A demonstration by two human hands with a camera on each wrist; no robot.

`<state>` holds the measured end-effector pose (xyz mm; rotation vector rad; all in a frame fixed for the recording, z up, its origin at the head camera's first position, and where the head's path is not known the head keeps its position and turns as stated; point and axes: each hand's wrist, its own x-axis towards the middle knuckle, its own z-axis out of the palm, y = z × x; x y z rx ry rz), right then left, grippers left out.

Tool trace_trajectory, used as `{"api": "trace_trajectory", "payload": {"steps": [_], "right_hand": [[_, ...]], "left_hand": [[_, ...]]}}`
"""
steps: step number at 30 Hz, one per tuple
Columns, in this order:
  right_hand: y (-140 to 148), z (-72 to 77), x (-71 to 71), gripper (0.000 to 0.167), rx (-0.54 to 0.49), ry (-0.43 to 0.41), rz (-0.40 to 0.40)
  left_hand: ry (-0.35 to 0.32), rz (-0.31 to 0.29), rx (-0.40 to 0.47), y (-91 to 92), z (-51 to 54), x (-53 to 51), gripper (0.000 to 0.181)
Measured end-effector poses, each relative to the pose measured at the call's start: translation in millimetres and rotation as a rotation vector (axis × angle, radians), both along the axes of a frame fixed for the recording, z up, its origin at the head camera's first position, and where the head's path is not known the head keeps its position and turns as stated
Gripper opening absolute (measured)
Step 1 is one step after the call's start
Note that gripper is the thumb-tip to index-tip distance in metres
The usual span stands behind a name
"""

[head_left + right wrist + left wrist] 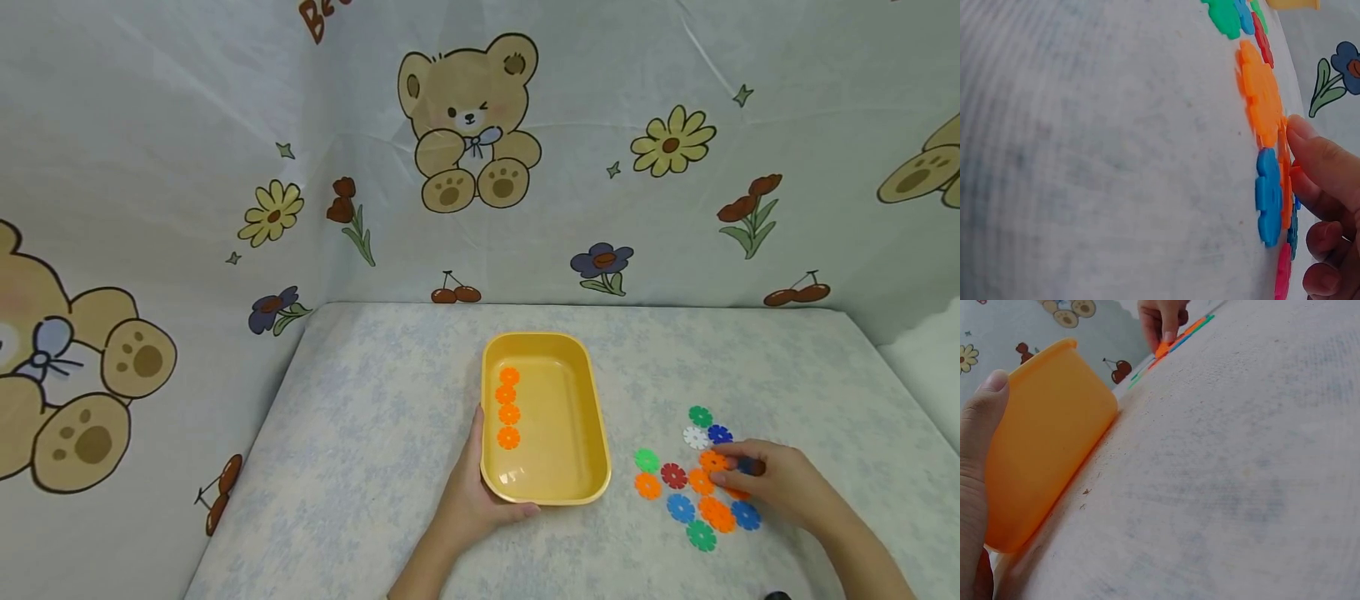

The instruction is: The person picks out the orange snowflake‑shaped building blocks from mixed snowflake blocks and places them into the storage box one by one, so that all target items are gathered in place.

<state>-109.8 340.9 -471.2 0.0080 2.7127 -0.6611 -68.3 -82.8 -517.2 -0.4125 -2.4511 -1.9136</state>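
A yellow plastic tray (558, 400) stands mid-table with a column of several orange snowflake discs (509, 414) along its left inside. My left hand (476, 492) grips the tray's near left corner, thumb along the near rim and fingers at the left wall; the left wrist view shows the thumb (988, 400) against its outer side. To the right, my right hand (780, 483) pinches an orange snowflake disc (713, 461) between thumb and index finger, low over the loose discs. Its fingertips partly cover that disc and neighbours.
Around the right hand lie loose snowflake discs: green (701, 536), blue (680, 507), red (674, 476), white (695, 437) and more orange (648, 486). A small dark object (777, 596) shows at the bottom edge. Printed cloth (555, 225) hangs behind the table.
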Motion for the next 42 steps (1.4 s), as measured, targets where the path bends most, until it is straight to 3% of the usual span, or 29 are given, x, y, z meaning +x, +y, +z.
{"api": "trace_trajectory", "payload": {"steps": [7, 13, 16, 23, 32, 42], "right_hand": [[-5.7, -0.1, 0.2, 0.064, 0.021, 0.053, 0.006], [-21.2, 0.1, -0.2, 0.059, -0.057, 0.139, 0.008], [-34.6, 1.7, -3.5, 0.048, -0.123, 0.228, 0.039], [-78.7, 5.9, -13.0, 0.025, -0.238, 0.501, 0.147], [-133.9, 11.4, -23.4, 0.023, -0.379, 0.574, 0.268], [-175.2, 14.6, -25.4, 0.03, -0.308, 0.682, 0.399]], "left_hand": [[-0.026, 0.007, -0.013, -0.5, 1.0, 0.6, 0.14], [-0.045, 0.015, -0.022, -0.3, 3.0, 1.2, 0.14], [-0.073, 0.019, -0.01, -0.4, 4.5, 1.4, 0.14], [-0.025, 0.011, -0.023, -0.5, 1.1, -0.1, 0.14], [-0.033, 0.014, -0.027, -0.4, 1.5, 0.2, 0.139], [-0.077, 0.009, -0.011, 0.1, 3.9, 0.8, 0.137]]}}
